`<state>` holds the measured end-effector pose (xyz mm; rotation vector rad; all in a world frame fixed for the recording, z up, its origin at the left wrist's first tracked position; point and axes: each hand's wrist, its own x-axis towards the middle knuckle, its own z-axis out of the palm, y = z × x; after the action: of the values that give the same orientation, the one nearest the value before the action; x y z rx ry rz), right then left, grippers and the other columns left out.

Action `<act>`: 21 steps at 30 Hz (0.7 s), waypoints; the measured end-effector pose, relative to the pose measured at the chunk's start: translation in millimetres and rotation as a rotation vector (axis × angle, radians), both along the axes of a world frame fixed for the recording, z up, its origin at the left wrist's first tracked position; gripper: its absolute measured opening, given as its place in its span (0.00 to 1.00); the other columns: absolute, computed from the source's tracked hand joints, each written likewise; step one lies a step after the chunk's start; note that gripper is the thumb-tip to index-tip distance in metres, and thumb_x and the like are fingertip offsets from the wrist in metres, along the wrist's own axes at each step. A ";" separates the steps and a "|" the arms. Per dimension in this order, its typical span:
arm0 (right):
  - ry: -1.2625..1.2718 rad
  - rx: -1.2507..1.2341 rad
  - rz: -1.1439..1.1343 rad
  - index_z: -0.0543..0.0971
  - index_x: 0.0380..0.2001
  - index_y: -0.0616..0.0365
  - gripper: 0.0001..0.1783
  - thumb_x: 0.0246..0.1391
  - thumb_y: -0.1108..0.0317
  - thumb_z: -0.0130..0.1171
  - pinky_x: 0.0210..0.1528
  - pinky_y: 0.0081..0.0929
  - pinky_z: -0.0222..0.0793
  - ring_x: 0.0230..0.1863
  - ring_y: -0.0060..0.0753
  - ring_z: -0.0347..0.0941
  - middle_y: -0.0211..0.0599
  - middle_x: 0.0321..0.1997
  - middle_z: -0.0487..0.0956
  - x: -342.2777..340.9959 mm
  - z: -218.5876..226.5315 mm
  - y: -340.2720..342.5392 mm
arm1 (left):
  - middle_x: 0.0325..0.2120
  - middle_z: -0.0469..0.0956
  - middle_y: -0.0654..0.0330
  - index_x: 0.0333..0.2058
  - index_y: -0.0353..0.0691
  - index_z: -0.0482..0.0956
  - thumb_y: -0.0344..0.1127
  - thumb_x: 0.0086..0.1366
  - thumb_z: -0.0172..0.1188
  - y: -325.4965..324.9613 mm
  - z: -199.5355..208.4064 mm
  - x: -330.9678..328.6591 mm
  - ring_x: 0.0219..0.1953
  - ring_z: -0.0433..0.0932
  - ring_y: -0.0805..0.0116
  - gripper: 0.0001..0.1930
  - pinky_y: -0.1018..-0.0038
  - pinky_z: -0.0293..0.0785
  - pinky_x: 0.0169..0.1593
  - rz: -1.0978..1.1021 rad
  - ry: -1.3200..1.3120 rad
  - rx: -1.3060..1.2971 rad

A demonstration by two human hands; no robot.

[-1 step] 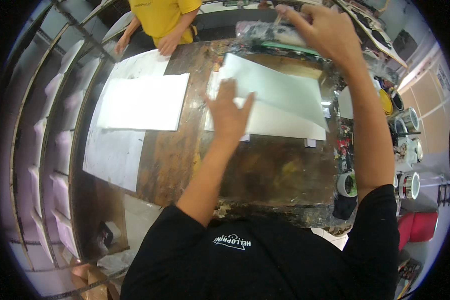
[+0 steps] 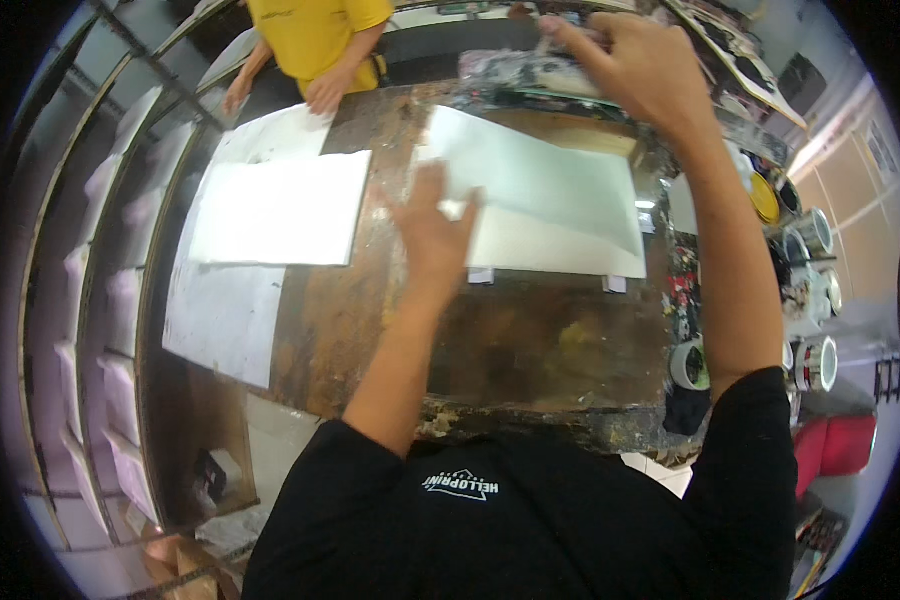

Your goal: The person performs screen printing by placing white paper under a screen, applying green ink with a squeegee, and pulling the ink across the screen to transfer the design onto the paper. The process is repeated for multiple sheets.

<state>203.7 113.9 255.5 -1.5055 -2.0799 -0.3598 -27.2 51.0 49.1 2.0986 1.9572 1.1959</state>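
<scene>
A pale sheet (image 2: pixel 540 160) lies over a whitish sheet (image 2: pixel 560 250) on the dark wooden table, right of the middle. Over their left edge is my left hand (image 2: pixel 435 225), fingers spread and smeared by motion; whether it touches the sheet I cannot tell. My right hand (image 2: pixel 655 65) is raised at the far right, its fingers curled in. What they close on, if anything, is hidden. Small white tabs (image 2: pixel 481 276) stick out along the near edge of the sheets. To the left lies a stack of white sheets (image 2: pixel 280 210) on a larger smudged paper (image 2: pixel 220 320).
Across the table (image 2: pixel 320 320) stands a person in a yellow shirt (image 2: pixel 315 40), one hand by the large paper. A plastic-wrapped bundle (image 2: pixel 525 70) lies at the far edge. Paint cans (image 2: pixel 815 365) and a white cup (image 2: pixel 688 366) line the right. A rack (image 2: pixel 120 300) stands left.
My left hand has shifted a little to the left. The pale sheet's near right corner now lies closer along the sheet beneath. My right hand stays raised.
</scene>
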 end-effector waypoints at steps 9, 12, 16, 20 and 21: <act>-0.003 0.054 0.073 0.84 0.22 0.64 0.44 0.64 0.29 0.47 0.40 0.50 0.74 0.30 0.56 0.81 0.54 0.23 0.82 3.0 1.4 6.3 | 0.75 0.59 0.48 0.72 0.53 0.67 0.45 0.73 0.60 6.8 -36.5 -38.7 0.79 0.50 0.48 0.31 0.35 0.32 0.77 0.010 0.037 -0.008; 0.000 0.006 0.057 0.84 0.20 0.65 0.45 0.64 0.29 0.46 0.39 0.49 0.74 0.29 0.54 0.81 0.54 0.23 0.82 2.9 8.0 9.7 | 0.75 0.60 0.51 0.71 0.53 0.69 0.49 0.77 0.51 -18.5 -74.0 88.1 0.78 0.53 0.47 0.27 0.31 0.31 0.76 -0.441 0.423 -0.066; 0.043 0.005 0.039 0.82 0.18 0.67 0.47 0.65 0.28 0.45 0.36 0.49 0.75 0.27 0.54 0.80 0.54 0.21 0.81 -5.7 10.1 11.7 | 0.74 0.60 0.48 0.69 0.49 0.72 0.48 0.76 0.51 -21.3 -105.9 133.7 0.77 0.54 0.40 0.26 0.27 0.36 0.73 -0.463 0.304 -0.148; -0.018 0.109 0.068 0.82 0.17 0.67 0.48 0.66 0.28 0.43 0.34 0.49 0.75 0.26 0.54 0.80 0.54 0.20 0.81 5.3 9.2 19.5 | 0.74 0.60 0.47 0.69 0.48 0.71 0.47 0.76 0.50 -20.2 -102.8 139.1 0.76 0.53 0.39 0.26 0.29 0.36 0.74 -0.482 0.315 -0.137; -0.021 0.058 0.040 0.82 0.17 0.67 0.49 0.66 0.28 0.42 0.34 0.49 0.76 0.26 0.54 0.80 0.54 0.20 0.81 4.1 14.4 19.0 | 0.74 0.60 0.47 0.70 0.49 0.70 0.47 0.77 0.50 -20.1 -104.4 138.8 0.76 0.53 0.38 0.26 0.29 0.36 0.74 -0.485 0.315 -0.154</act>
<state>207.9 132.9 269.9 -1.4299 -2.0944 -0.4187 111.6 30.9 -55.3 2.5824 1.4282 0.6382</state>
